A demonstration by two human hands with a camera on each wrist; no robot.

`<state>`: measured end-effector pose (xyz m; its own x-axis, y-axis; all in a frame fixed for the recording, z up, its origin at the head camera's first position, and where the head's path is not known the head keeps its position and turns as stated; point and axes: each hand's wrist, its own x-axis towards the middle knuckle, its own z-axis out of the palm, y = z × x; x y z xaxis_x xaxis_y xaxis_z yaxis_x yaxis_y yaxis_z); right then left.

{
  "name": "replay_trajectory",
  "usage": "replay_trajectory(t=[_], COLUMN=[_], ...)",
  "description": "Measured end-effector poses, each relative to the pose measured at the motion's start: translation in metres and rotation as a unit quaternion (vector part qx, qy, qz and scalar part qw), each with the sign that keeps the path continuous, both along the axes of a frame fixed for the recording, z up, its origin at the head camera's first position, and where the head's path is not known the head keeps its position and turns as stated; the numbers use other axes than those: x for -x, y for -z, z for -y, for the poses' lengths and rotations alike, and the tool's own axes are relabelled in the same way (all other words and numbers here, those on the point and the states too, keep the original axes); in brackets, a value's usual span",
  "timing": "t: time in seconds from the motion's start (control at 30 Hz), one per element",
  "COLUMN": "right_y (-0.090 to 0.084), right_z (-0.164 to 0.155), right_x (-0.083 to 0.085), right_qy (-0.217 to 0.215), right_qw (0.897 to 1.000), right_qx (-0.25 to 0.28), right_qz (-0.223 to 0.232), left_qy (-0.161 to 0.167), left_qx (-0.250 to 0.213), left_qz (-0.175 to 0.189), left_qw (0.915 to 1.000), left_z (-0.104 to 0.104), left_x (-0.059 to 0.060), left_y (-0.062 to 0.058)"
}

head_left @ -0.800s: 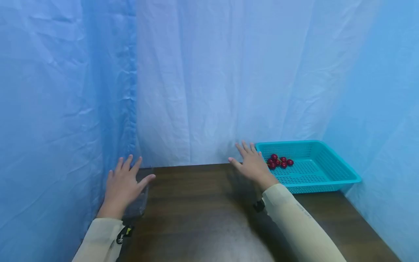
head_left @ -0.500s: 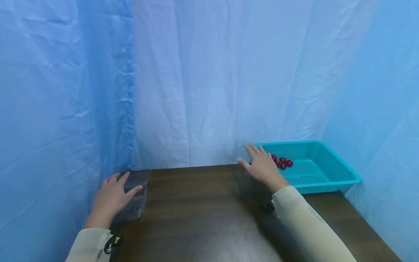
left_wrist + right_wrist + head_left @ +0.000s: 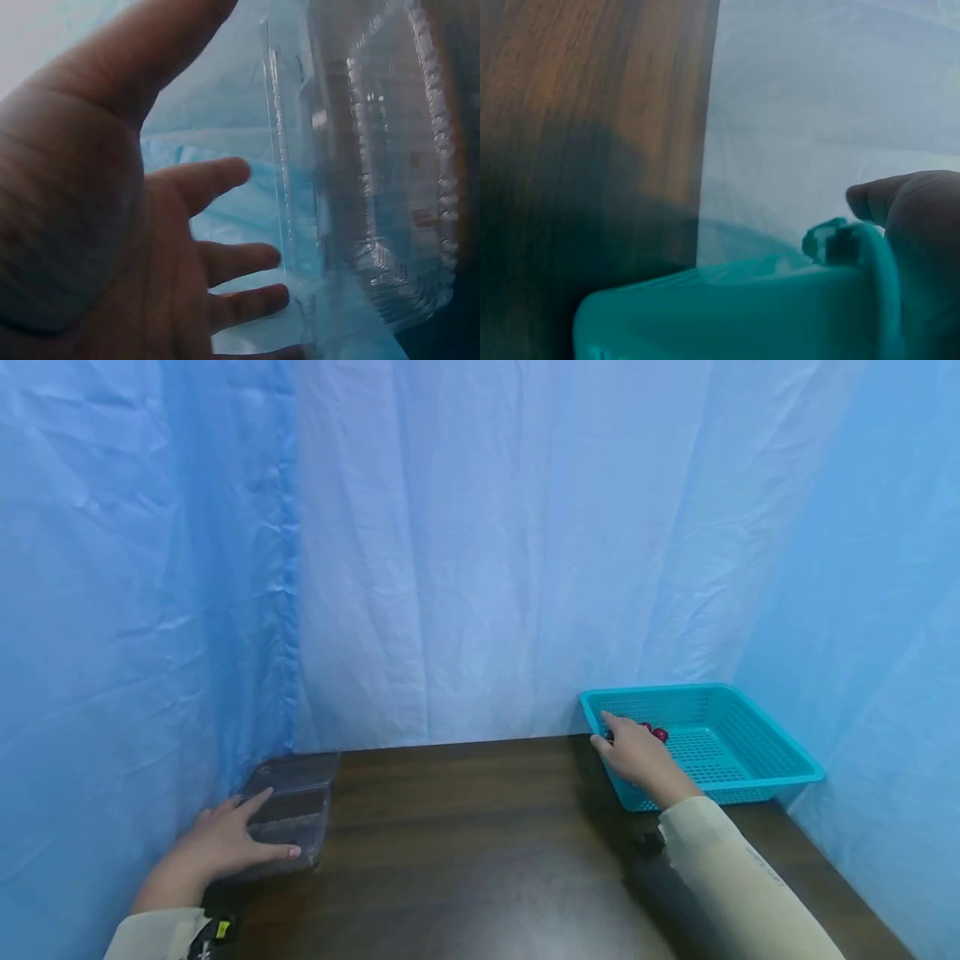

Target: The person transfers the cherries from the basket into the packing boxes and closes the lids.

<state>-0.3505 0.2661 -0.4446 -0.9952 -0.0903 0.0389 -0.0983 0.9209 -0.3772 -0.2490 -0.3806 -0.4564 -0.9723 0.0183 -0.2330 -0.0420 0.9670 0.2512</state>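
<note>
Hands at opposite sides of the dark wooden bench [image 3: 450, 852].
Left hand [image 3: 213, 843], fingers spread, grasped nothing beside the clear plastic clamshell box [image 3: 307, 827] at the left edge. Right hand [image 3: 639, 757] overhung the left rim of the teal perforated plastic basket [image 3: 712, 756], rear right, covering some round red cherries [image 3: 660, 734]; its grip could not be told. A wide bench span separated box and basket.

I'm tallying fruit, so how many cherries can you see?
2 show clearly: one cherry in the turquoise basket, beside the right hand; another cherry next to it, farther back. More may be hidden behind the hand or too dark to tell.
</note>
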Motion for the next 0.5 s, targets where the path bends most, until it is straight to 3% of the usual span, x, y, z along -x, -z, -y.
replay_trajectory(t=[0.33,0.5], right_y=[0.0045,0.0069], right_z=[-0.0079,-0.0111], right_x=[0.0004,-0.0009], right_qy=[0.000,-0.005], right_qw=[0.999,0.998], right_qx=[0.020,0.031], right_qz=[0.047,0.063], left_qy=[0.016,0.030], left_qx=[-0.017,-0.041], left_qz=[-0.006,0.021], left_qw=[0.9997,0.9985], left_z=[0.0060,0.0044], left_x=[0.0009,0.0010], left_y=[-0.0045,-0.0058])
